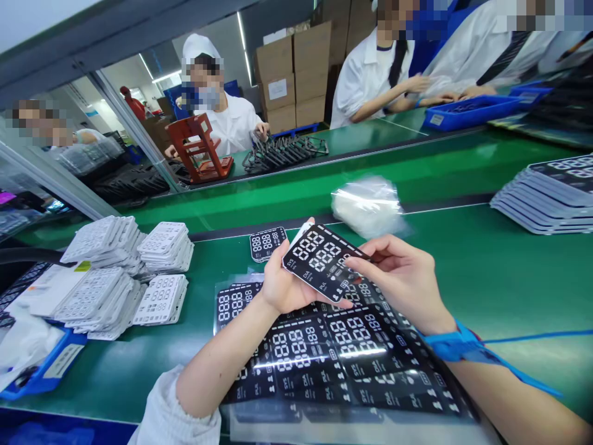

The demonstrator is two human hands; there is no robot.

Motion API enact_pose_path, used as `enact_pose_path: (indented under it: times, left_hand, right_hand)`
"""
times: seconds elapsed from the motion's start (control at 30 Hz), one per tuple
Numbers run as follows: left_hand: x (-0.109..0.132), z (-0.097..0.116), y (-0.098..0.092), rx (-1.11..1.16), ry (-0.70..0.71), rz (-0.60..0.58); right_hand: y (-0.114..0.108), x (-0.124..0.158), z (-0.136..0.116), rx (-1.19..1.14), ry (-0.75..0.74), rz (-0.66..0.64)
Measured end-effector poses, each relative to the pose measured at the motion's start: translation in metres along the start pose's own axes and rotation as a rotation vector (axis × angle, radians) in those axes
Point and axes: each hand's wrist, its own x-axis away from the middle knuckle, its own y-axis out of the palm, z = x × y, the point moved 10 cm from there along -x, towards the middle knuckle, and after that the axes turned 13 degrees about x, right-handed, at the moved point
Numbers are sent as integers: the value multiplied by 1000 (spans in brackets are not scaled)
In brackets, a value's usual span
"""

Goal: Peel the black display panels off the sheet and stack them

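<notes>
Black display panel [322, 259] with white digit segments, held tilted in both hands just above the sheet of printed panels [333, 352].

The left hand [285, 287] grasps the panel's near-left edge with its fingers curled behind. The right hand [405, 281] pinches the panel's right corner with its fingertips, and a blue wrist strap [456, 343] circles that wrist over the sheet's right edge. The sheet lies flat on the green table [500, 278]. A single small panel [267, 242] lies just beyond the sheet's far-left corner. Stacks of white keypads [125, 272] sit well to the left of the sheet. A crumpled clear bag [368, 204] lies beyond the sheet, and a pile of dark panels [551, 194] lies far to its right. Other people in white coats work farther beyond the sheet, across the table.
</notes>
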Motion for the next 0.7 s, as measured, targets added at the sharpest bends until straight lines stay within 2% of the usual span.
enact_pose_path:
  times: [0.17, 0.27, 0.37, 0.47, 0.6, 0.7]
  left_hand:
    - [0, -1, 0, -4, -5, -6]
    - [1, 1, 0, -8, 3, -15]
    - [1, 1, -2, -33, 6, 1]
    - [1, -4, -9, -87, 16, 97]
    - [2, -3, -14, -255, 166, 219]
    - [1, -7, -12, -380, 191, 228]
  right_hand:
    - [2, 1, 1, 45, -32, -27]
    - [4, 0, 0, 169, -90, -70]
    - [4, -2, -13, 417, -240, -61]
    - [8, 3, -33, 569, -398, -25]
    - [42, 26, -59, 515, -620, -233]
    - [55, 36, -64, 525, -670, -309]
